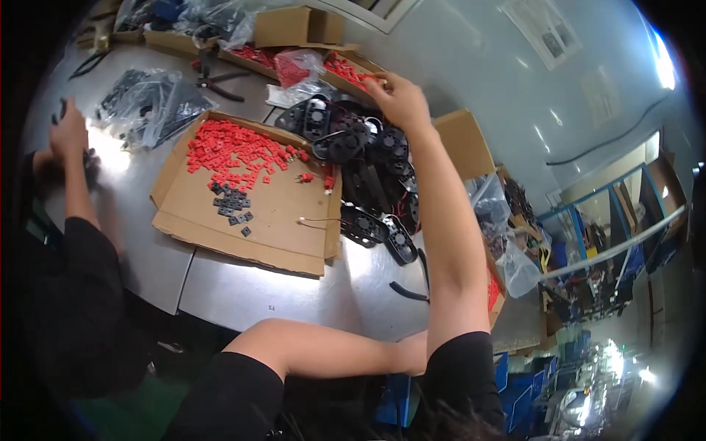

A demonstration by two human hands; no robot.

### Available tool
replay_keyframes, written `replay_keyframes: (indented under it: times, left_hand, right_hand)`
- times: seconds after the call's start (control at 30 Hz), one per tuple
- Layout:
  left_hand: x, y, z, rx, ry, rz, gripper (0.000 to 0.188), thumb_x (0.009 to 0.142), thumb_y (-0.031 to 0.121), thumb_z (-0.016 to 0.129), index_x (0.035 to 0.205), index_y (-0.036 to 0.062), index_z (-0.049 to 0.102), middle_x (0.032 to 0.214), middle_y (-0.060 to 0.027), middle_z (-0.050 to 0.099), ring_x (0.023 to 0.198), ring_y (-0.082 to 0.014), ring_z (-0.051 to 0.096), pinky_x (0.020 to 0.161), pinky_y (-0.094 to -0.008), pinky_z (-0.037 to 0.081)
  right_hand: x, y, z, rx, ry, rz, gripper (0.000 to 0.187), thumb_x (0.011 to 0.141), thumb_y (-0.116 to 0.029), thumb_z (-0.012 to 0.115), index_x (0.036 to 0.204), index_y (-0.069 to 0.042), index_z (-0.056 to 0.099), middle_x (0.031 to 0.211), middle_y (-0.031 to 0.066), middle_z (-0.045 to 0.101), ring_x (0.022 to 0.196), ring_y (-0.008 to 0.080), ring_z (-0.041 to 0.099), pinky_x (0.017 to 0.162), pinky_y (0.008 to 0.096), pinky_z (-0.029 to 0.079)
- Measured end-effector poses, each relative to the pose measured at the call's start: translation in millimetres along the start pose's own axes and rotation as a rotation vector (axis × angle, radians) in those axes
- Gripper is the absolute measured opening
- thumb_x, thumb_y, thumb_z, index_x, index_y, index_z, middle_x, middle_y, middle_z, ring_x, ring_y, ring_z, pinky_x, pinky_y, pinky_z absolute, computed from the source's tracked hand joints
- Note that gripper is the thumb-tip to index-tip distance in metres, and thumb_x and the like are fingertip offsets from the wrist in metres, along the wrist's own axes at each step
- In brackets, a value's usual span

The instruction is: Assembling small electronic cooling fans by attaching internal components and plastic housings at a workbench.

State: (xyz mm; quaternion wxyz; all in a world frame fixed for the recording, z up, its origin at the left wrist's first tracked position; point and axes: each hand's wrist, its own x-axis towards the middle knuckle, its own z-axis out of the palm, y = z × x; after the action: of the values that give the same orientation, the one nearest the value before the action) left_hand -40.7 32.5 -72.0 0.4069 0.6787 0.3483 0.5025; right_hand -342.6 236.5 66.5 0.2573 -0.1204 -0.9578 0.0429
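Small red plastic pieces point(344, 67) lie heaped in an open brown cardboard box point(347, 86) at the far side of the brushed-metal table point(243, 298), just beyond a jumble of black plastic housings point(342, 143) with round grilles and thin wires. Over that box's right end the wearer's right hand point(399, 101) reaches with bent fingers, thumb and forefinger close together at the pieces; whether anything is pinched between them I cannot tell. Below, the left forearm lies crosswise along the near edge of the table, and the left hand point(416, 354) is mostly hidden behind the right arm, so I cannot tell whether it grasps anything. Between the left forearm and the housings sits a shallow brown cardboard tray point(287, 209), holding a wide scatter of more red pieces point(228, 147) and, nearer the wearer, a smaller cluster of dark grey square pieces point(232, 202). Black-handled pliers point(408, 292) lie just beside the right arm, partly covered by it. Left of the box stands a crumpled clear plastic bag of red parts point(293, 67); farther left rests a larger clear bag of dark parts point(151, 106), near a co-worker's hand point(68, 132).
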Motion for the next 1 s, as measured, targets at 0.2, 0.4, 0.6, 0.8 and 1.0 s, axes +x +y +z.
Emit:
replay_keyframes:
  times: [0.2,0.4,0.6,0.8,1.0]
  left_hand:
    - [18,-97,49,0.813,0.187,0.394,0.053,0.081,0.03,0.075,0.129,0.0103,0.065,0.132,-0.0098,0.061,0.126,-0.0263,0.051,0.102,-0.0404,0.039]
    - [19,-101,44,0.909,0.041,0.283,0.055,0.078,0.03,0.075,0.128,0.0103,0.065,0.135,-0.0098,0.06,0.126,-0.0273,0.052,0.1,-0.0399,0.041]
    - [21,-82,44,0.817,-0.012,0.272,0.053,0.084,0.03,0.071,0.132,0.0086,0.062,0.14,-0.0121,0.058,0.133,-0.0316,0.05,0.105,-0.0433,0.041]
    - [24,-80,42,0.893,-0.088,0.229,0.051,0.086,0.035,0.07,0.129,0.0088,0.063,0.139,-0.0136,0.057,0.135,-0.0328,0.048,0.108,-0.0463,0.041]
    - [28,-76,27,0.621,-0.013,0.13,0.04,0.088,0.038,0.07,0.114,0.0085,0.066,0.12,-0.0163,0.064,0.118,-0.0335,0.061,0.098,-0.047,0.048]
  right_hand:
    - [-46,118,-30,-0.212,0.135,0.242,0.048,0.094,-0.047,0.063,0.112,-0.005,0.077,0.108,0.0221,0.075,0.103,0.0411,0.071,0.092,0.0465,0.056]
    - [-127,200,23,0.402,-0.233,0.413,0.088,0.089,-0.054,0.078,0.151,0.001,0.047,0.129,0.0214,0.07,0.116,0.0311,0.069,0.101,0.0411,0.052]
    - [-103,180,39,0.133,0.14,0.319,0.038,0.094,-0.035,0.063,0.084,0.001,0.073,0.076,0.0238,0.069,0.076,0.0397,0.071,0.073,0.0465,0.053]
    - [-71,167,-37,0.348,0.546,0.291,0.039,0.101,-0.03,0.063,0.083,0.004,0.072,0.066,0.0113,0.066,0.063,0.0148,0.058,0.064,0.0359,0.049]
    - [-66,98,-134,0.646,0.471,0.164,0.035,0.104,-0.019,0.06,0.081,0.005,0.072,0.073,0.0001,0.067,0.067,0.0063,0.051,0.06,0.0263,0.043]
